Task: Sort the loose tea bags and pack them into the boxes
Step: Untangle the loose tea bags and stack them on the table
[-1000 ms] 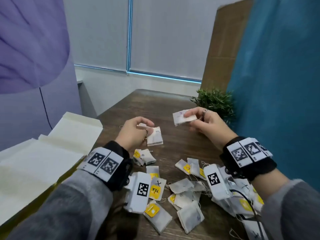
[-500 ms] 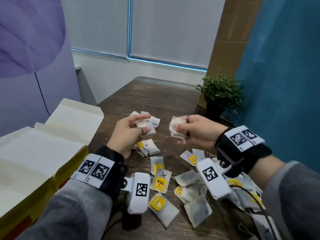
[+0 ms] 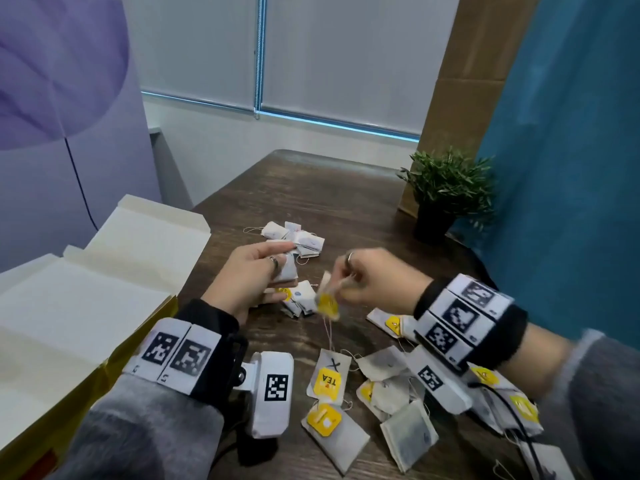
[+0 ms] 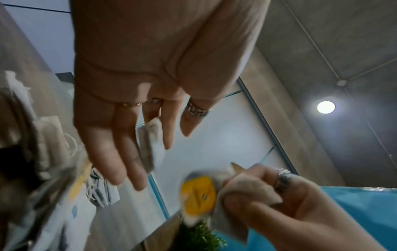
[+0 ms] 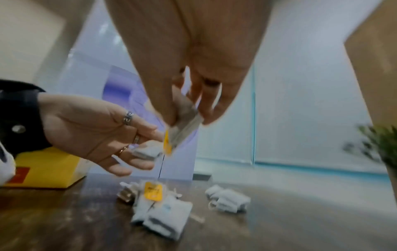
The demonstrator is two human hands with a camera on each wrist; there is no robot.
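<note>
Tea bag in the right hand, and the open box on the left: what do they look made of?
Tea bag: thin off-white filter paper, matte, crumpling in the right hand; its yellow tag looks like smooth card. Open box: paperboard, matte cream inside, glossier yellow outside, with creased flaps.

I read this as an office or meeting room: dark wood table point(image 3: 311, 188), drawn roller blinds point(image 3: 339, 53) on the window, small potted plant point(image 3: 446, 192), bare concrete ceiling with round light point(image 4: 326, 107).

Left hand point(image 3: 254, 277) raised, fingers extended with 1 bag wedged between them; right hand point(image 3: 375, 280) pinching, fingertips down.
</note>
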